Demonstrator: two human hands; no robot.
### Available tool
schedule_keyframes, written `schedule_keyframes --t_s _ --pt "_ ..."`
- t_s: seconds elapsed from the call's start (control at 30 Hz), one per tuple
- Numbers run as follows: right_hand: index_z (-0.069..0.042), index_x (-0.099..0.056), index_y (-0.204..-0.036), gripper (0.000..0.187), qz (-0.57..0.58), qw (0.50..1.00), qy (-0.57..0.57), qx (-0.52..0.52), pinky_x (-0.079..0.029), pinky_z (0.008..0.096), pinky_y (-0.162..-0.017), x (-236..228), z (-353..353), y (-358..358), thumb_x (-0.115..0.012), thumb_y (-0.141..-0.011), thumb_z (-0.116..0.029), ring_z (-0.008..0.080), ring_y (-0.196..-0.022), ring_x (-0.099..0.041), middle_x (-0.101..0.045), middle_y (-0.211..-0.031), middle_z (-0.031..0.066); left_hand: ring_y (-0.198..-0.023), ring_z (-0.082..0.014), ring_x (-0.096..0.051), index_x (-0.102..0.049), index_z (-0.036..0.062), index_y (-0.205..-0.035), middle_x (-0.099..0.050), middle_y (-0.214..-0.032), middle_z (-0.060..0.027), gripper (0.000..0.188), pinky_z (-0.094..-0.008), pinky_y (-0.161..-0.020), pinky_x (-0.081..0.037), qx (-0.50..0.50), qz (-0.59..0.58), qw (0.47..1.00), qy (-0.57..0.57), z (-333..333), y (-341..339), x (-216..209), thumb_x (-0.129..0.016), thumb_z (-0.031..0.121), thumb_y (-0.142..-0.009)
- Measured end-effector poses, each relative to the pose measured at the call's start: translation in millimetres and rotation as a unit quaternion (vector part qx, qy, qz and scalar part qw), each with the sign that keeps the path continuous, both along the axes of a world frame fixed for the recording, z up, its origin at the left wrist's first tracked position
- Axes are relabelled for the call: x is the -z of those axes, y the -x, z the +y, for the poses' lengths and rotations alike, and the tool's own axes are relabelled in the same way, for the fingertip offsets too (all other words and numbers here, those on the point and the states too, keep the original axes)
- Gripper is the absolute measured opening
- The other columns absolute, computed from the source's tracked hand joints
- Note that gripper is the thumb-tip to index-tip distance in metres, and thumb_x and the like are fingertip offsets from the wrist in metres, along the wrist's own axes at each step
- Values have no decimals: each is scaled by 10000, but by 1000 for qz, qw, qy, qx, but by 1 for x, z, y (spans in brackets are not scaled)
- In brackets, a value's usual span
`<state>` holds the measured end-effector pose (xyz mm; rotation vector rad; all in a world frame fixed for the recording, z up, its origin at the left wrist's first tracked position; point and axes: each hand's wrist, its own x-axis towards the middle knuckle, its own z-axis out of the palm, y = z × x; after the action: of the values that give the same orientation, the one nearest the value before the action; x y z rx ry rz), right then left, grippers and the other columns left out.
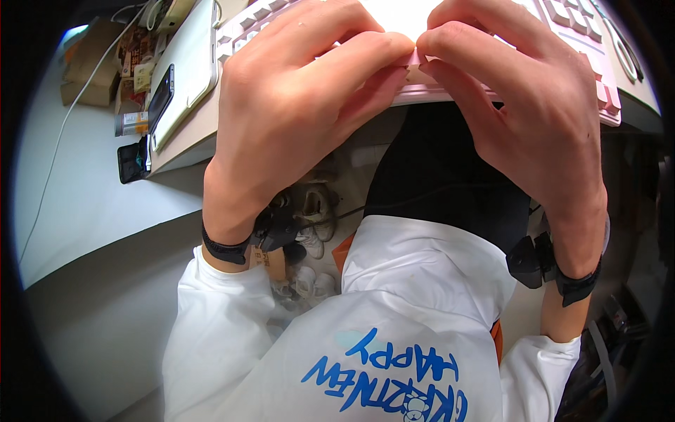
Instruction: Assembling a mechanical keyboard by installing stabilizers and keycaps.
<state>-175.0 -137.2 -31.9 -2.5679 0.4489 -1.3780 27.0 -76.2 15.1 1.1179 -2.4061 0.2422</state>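
Both of my hands meet at the top middle of the head view, fingertips nearly touching. Between them is a small pink piece (416,58) that looks like a keycap. My left hand (281,105) pinches it from the left with thumb and index finger. From the other side my right hand (520,98) does the same, its fingers curled. Beneath the hands lies a pink and white keyboard (436,93), its middle partly covered by my hands and washed out by bright light. White and pink keys show at its left and right ends.
On the desk at left are a silver laptop-like slab (202,49) and a dark phone (162,97). A brown carton (91,67) and a white cable (76,109) lie beyond. A white looped object (626,62) is at far right. Shoes (316,211) stand on the floor below.
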Motion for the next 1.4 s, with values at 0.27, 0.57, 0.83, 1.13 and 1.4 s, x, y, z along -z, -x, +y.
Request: schedule_keyframes --t_s 0.27,0.57,0.83,1.13,1.4 --pt "-30 -603 -781 131 -37 999 9 17 -463 337 -578 0 3 -2 -723 -755 13 241 -661 -589 -584 -798 90 -752 -152 -682 -780 32 -1032 -711 -939 -62 283 -261 -643 -568 -17 14 999 -34 4 -3 1 -837 -41 -764" --pt "-21 -643 -822 130 -10 1000 -22 -9 -482 334 -570 -7 1 4 -764 -775 -24 237 -664 -611 -599 -815 91 -789 -169 -699 -779 32 -1072 -712 -951 -76 309 -273 -674 -590 1 18 999 -42 4 -7 1 -819 -52 -777" --pt "-20 -668 -857 137 8 1000 -9 0 -500 327 -559 -7 0 3 -787 -788 -28 232 -674 -637 -611 -832 95 -921 -235 -733 -747 2 -1185 -724 -1088 -148 436 -300 -782 -606 11 45 991 -128 8 -16 -8 -670 -192 -802" --pt "-29 -690 -884 152 -11 998 -56 3 -516 344 -592 -9 8 2 -801 -781 -36 250 -705 -659 -636 -855 107 -806 -205 -708 -742 -16 -1087 -708 -923 -116 315 -288 -726 -563 -154 41 987 -38 15 18 -18 -699 -116 -791" --pt "-26 -712 -1002 229 129 991 -24 -32 -556 314 -719 -27 -4 6 -752 -794 62 250 -857 -675 -661 -987 107 -875 -184 -712 -637 -38 -1273 -716 -1048 -136 386 -289 -796 -581 -94 339 932 -85 23 -46 -8 -647 -54 -887"
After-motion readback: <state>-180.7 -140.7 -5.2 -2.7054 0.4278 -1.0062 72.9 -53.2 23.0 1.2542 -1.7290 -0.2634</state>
